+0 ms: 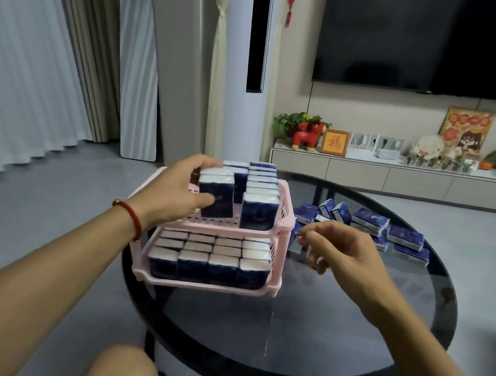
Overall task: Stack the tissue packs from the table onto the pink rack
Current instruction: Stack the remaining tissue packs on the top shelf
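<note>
left hand point(175, 191) closed around upright tissue packs point(216, 196) on top tier of pink rack point(283, 225), beside a full row of packs point(262, 190). right hand point(343, 255) empty, fingers loosely spread, just right of rack. lower tier filled. loose packs point(394, 237) lie on round dark table point(313, 342) beyond.

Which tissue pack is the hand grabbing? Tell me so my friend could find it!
Find the pink plastic two-tier rack on the round dark glass table. On its top shelf, look left of the long row of upright packs. The dark blue tissue pack there is the one pinched by the left hand, the hand with a red bracelet.
</note>
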